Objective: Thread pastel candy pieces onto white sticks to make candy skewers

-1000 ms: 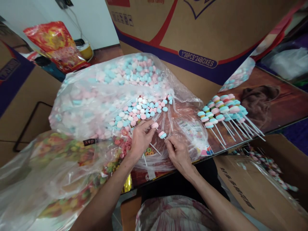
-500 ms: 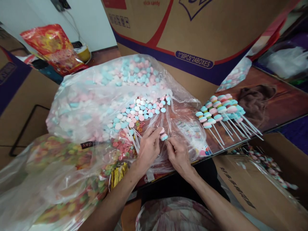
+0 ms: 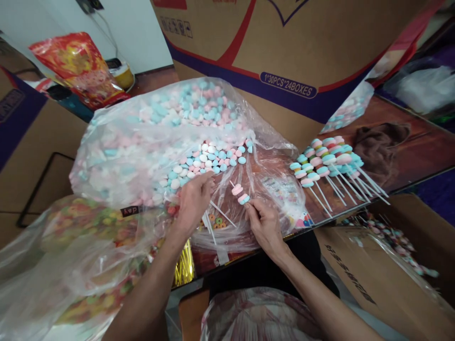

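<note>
The right hand (image 3: pixel 265 223) pinches the lower end of a thin white stick (image 3: pixel 239 191), fingertips pressed together on it, and the stick slants up toward eleven o'clock with two candies (image 3: pixel 241 194) already threaded on it, a pink one above and a pink-and-blue one nearer the fingers. At nine o'clock from that stick the left hand (image 3: pixel 192 201) reaches into the mouth of the big clear bag (image 3: pixel 142 142), its fingers curled over the loose pink, blue and white candies (image 3: pixel 206 163); whether they have closed on one I cannot tell, since the back of the hand covers the fingertips. Bare sticks (image 3: pixel 213 215) lie fanned under that hand at about five o'clock from it, on the plastic. Judging by this, the step in hand is picking the next candy for a skewer that is partly filled. The next move calls for lifting a single piece clear of the heap, lining its centre up with the free tip of the stick and pushing it down against the two already there, while the right hand holds the stick steady. Finished skewers (image 3: pixel 329 161) lie in a pile at three o'clock on the brown table (image 3: pixel 419 142), in front of a large cardboard box (image 3: pixel 320 42). At eight o'clock a second bag (image 3: pixel 78 246) holds brightly coloured ring sweets.
</note>
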